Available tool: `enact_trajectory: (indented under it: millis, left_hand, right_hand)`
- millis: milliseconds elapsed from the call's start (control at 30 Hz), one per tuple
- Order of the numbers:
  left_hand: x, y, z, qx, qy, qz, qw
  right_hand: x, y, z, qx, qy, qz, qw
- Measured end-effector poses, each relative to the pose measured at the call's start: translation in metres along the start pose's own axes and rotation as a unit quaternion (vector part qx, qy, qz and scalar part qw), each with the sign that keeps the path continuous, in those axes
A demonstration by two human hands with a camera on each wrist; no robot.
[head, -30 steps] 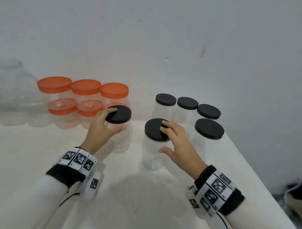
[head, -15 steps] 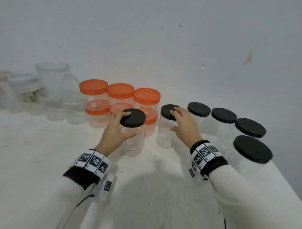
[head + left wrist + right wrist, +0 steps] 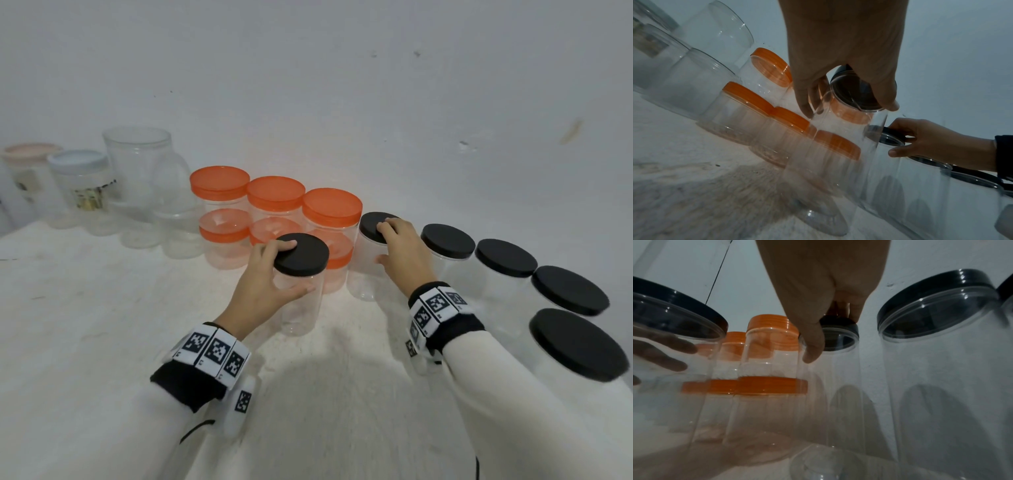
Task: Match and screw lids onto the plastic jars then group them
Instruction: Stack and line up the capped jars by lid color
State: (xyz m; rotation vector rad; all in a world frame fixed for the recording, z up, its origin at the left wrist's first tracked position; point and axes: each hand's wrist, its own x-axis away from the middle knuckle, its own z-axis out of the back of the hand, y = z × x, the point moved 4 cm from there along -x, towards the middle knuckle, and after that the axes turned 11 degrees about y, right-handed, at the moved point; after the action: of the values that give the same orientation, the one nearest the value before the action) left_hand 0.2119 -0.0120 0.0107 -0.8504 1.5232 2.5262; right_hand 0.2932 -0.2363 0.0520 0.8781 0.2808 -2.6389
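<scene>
My left hand [image 3: 270, 274] grips a clear jar with a black lid [image 3: 301, 255] near its top, thumb on the jar wall, fingers over the lid edge; the same jar [image 3: 849, 104] shows in the left wrist view. It stands in front of the orange-lidded jars [image 3: 274, 219]. My right hand [image 3: 400, 253] holds another black-lidded jar [image 3: 371, 224] by its top, at the left end of a row of black-lidded jars [image 3: 505, 257]. The right wrist view shows my right thumb on that jar [image 3: 838, 340].
Several orange-lidded jars stand stacked in two layers against the wall. Large lidless clear jars [image 3: 140, 178] and two pale-lidded ones [image 3: 78, 178] stand at the far left. The white table [image 3: 102, 325] extends toward me. A big black-lidded jar [image 3: 579, 346] stands near my right forearm.
My right hand has carried its black-lidded jar back to the left end of the black-lid row. The left hand keeps its jar; the view has turned left.
</scene>
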Motion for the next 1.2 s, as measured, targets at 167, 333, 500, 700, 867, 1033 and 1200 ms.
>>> enact_trajectory:
  millis: [167, 333, 500, 700, 867, 1033, 1200]
  left_hand:
    - [0.0, -0.001, 0.0, 0.001, -0.002, -0.001, 1.0]
    - [0.0, -0.002, 0.0, -0.001, -0.005, -0.004, 1.0]
    - [0.0, -0.001, 0.0, 0.001, -0.004, 0.0, 1.0]
    - [0.0, -0.001, -0.001, 0.0, -0.001, 0.005, 1.0]
    - [0.0, -0.001, -0.001, -0.001, -0.002, 0.01, 1.0]
    - [0.0, 0.0, -0.001, 0.002, -0.003, 0.012, 1.0]
    - [0.0, 0.0, -0.001, 0.001, -0.002, 0.01, 1.0]
  right_hand:
    - [-0.002, -0.001, -0.001, 0.004, 0.004, -0.003, 1.0]
    - [-0.003, -0.003, 0.003, 0.017, -0.021, 0.006, 1.0]
    - [-0.001, 0.013, 0.027, 0.025, -0.003, -0.025, 0.999]
    - [0.013, 0.057, 0.045, 0.064, -0.026, -0.121, 0.99]
    - [0.019, 0.059, 0.043, 0.062, -0.032, -0.143, 0.987]
    - [0.016, 0.05, 0.04, 0.051, -0.034, -0.124, 0.99]
    - [0.013, 0.045, 0.037, 0.038, -0.041, -0.124, 0.991]
